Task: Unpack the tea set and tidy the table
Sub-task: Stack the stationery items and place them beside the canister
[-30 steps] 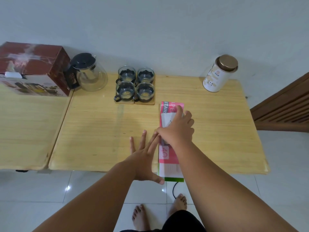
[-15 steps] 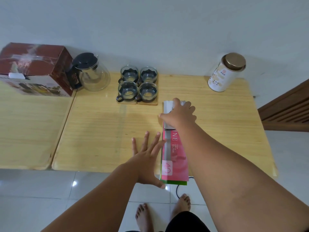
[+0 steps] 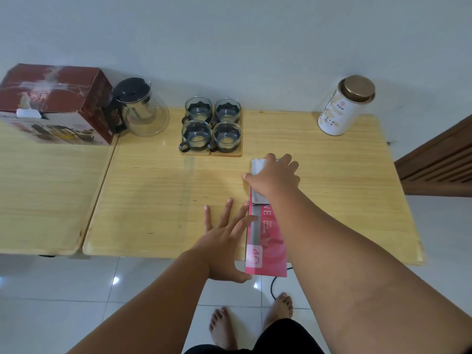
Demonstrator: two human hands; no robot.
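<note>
Step in hand: looks like tidying, with the pink folder (image 3: 265,241) being handled on the table (image 3: 163,200); whether it is being slid, opened or closed, I cannot tell.
Right hand (image 3: 274,178): fingers curled down over the folder's far end, gripping a pale sheet or flap (image 3: 258,166) that sticks out just past the knuckles.
Left hand (image 3: 224,241): flat, fingers spread wide, palm on the wood; the fingertips touch the folder's left edge, the thumb hangs off the near table edge.
Folder: lies lengthwise under the right forearm, its near end jutting over the table edge beside the left thumb.
Tea set: four glass cups (image 3: 212,125) on wooden coasters (image 3: 226,153) sit just beyond the right fingertips, to their left; the glass teapot (image 3: 141,109) is farther left, touching or nearly touching the red carton (image 3: 55,100).
Tin: a white canister with a gold lid (image 3: 344,106) stands well apart, beyond and right of the right hand.
Doing it well: I'd keep the left hand braced against the folder's edge so it stays straight, and move the right hand slowly.
Watch for: the coasters are near the right fingertips; a push forward could knock the glasses.
Also: the overhanging end could tip off if the left hand lifts too soon.
</note>
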